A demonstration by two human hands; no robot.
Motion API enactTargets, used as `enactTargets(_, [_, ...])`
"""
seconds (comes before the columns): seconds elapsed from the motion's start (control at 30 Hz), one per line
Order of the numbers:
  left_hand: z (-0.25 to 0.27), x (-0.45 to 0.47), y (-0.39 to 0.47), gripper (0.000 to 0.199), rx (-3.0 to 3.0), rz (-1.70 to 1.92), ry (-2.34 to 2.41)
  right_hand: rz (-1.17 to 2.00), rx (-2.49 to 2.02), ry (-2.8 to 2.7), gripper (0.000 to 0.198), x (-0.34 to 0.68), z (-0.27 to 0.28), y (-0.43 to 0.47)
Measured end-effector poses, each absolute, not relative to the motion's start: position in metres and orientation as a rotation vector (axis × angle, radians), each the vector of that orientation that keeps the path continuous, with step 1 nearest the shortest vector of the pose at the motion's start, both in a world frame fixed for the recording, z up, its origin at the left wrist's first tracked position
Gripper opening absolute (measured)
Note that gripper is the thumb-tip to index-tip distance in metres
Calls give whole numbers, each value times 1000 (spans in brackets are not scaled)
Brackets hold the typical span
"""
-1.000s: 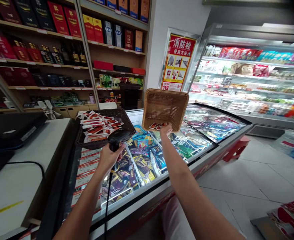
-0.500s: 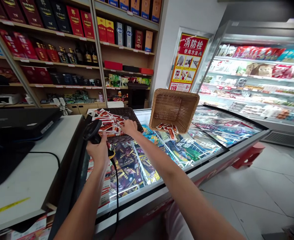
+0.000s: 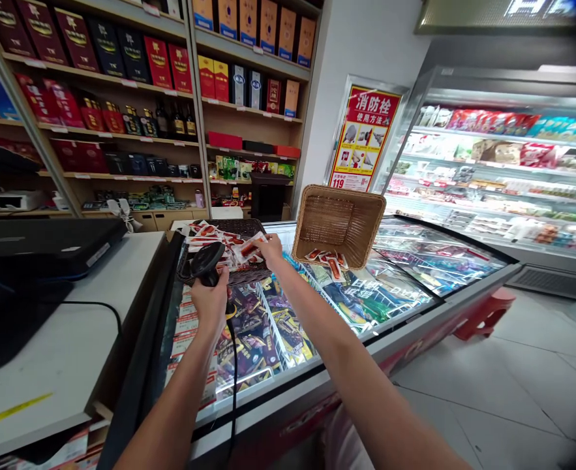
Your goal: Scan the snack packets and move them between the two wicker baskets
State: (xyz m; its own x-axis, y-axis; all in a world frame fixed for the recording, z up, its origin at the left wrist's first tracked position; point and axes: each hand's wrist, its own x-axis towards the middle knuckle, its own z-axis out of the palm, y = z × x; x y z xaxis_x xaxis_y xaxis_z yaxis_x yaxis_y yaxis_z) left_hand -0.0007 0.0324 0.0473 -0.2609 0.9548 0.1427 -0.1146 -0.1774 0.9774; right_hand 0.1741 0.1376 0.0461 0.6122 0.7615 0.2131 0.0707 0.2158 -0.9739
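Note:
My left hand (image 3: 210,299) is wrapped round the grip of a black barcode scanner (image 3: 207,260), its cable hanging down over the freezer's front. In my right hand (image 3: 271,250) is a packaged sausage (image 3: 251,247), pinched at one end above the dark basket (image 3: 258,274). Several more wrapped sausages (image 3: 209,230) lie heaped in that basket. To the right, a tan wicker basket (image 3: 346,219) is tipped with its opening toward me, and a few sausage packs (image 3: 334,266) rest at its lower edge.
Both baskets stand on a glass-topped chest freezer (image 3: 366,294) full of frozen packs. A white counter (image 3: 62,333) with a black device (image 3: 47,245) is on the left. Shelves of boxed bottles (image 3: 170,117) line the back. A red stool (image 3: 486,313) stands on the floor at right.
My right hand has lifted a packaged sausage from the heap and moved slightly right. The scanner in my left hand has shifted right, closer to that sausage.

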Motion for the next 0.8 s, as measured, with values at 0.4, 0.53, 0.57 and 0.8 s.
enactTargets(0.4, [38,16,12,47,1546,1133,1038,590,-898,-540,56,235,6,32])
enactTargets(0.53, [37,14,12,44,1724,1091,1183,373,-1152,-536,52,236,0,27])
enactTargets(0.57, [37,13,13,43,1759,1085,1220,329,-1194,-550,51,236,1,25])
enactTargets(0.8, [42,15,8,41,1959,1017,1325,273,-1232,-604,48,233,8,16])
